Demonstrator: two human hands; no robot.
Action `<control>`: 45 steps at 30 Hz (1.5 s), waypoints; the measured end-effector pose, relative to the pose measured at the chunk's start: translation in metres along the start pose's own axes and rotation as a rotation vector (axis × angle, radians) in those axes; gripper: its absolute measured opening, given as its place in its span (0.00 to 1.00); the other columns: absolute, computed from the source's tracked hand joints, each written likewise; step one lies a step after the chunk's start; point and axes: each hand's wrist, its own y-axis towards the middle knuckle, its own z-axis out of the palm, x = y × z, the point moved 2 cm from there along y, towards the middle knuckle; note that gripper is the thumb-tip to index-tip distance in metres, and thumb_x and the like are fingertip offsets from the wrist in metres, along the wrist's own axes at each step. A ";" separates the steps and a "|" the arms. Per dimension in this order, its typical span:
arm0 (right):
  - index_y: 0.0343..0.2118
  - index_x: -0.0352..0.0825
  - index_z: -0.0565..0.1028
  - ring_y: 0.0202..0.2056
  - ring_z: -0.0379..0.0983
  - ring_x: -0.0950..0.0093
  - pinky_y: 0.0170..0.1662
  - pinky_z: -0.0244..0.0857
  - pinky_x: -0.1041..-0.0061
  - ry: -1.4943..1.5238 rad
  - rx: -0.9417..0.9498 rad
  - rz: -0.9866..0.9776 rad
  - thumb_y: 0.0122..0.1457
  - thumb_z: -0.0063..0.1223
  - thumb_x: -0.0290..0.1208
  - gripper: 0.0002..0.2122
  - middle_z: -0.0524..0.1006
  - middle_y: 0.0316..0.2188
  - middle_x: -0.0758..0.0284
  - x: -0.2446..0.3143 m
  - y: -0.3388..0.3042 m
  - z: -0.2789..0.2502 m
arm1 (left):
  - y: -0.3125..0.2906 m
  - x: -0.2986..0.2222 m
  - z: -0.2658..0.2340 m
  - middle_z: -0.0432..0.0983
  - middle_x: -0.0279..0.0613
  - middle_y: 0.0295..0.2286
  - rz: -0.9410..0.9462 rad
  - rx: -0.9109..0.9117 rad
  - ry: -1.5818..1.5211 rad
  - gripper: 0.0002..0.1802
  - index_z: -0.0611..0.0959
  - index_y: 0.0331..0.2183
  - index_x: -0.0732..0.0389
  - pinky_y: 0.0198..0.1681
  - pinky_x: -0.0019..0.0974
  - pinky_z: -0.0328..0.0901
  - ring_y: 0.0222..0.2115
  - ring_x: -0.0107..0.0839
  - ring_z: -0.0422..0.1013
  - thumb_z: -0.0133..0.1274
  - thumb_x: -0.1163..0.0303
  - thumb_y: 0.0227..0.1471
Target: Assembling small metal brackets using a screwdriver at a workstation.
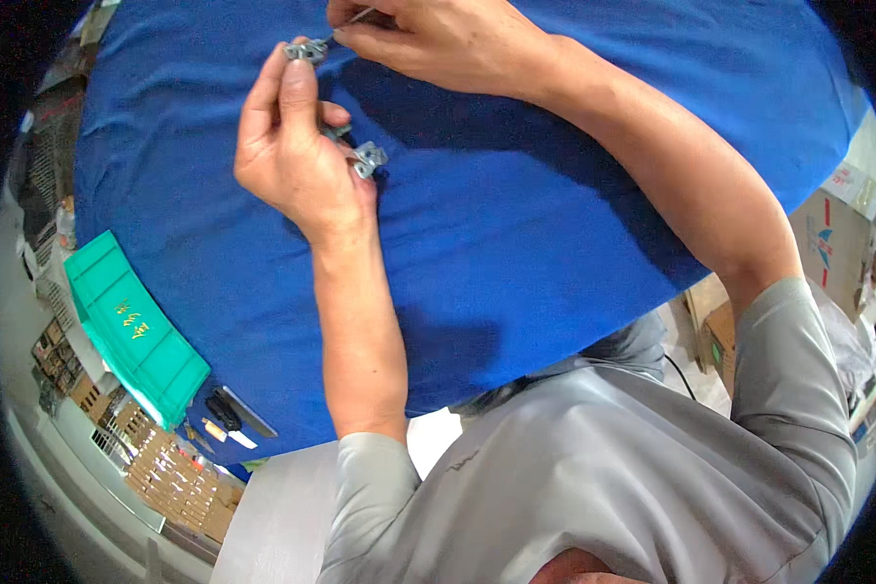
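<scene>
At the top of the view, my left hand [292, 156] pinches a small grey metal part [307, 52] between thumb and fingertips. A second, similar metal part [368, 159] sits against the palm side of the same hand, apparently tucked in by its curled lower fingers. To the right, my right hand [428, 44] is closed on a thin, rod-like metal piece [362, 15]; its kind I cannot make out. Something slim reaches from the right fingertips toward the pinched part, and whether it touches is too small to tell.
Blue cloth [516, 234] covers the table. A green plastic bin [151, 336] with yellow markings lies at its left edge, beside a black object [222, 411] and a flat blade-like strip [248, 414]. Cardboard boxes [837, 234] stand off to the right.
</scene>
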 end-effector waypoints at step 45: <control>0.25 0.31 0.70 0.32 0.74 0.54 0.33 0.65 0.57 -0.003 0.044 0.070 0.60 0.52 0.32 0.11 0.75 0.25 0.53 0.007 0.002 -0.005 | 0.000 0.001 -0.002 0.82 0.41 0.31 0.038 -0.035 0.089 0.12 0.84 0.40 0.69 0.20 0.19 0.63 0.19 0.17 0.68 0.61 0.78 0.52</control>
